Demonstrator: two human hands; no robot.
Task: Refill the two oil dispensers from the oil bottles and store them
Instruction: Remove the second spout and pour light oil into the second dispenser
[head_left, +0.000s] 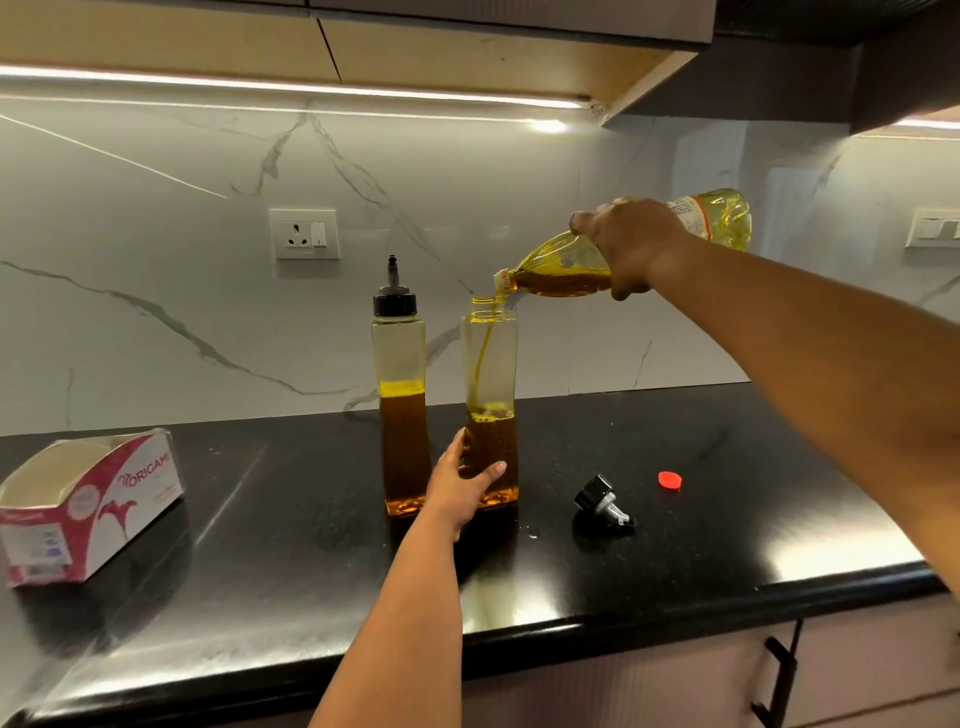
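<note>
The right hand (631, 249) wraps around the tipped oil bottle (623, 254), pouring into the open dispenser (490, 395) on the bench (311, 545), which the left hand (460, 483) grips low down because it looks tall, tippy and slippery.

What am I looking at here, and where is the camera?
No machine: a person's two bare hands, filmed by a camera worn on the head, looking down at a black countertop. The right hand tips an oil bottle so oil streams into the open dispenser, which the left hand steadies. Beside it stands a capped dispenser. On the counter lie the removed spout cap, a red bottle cap and a tissue box.
</note>
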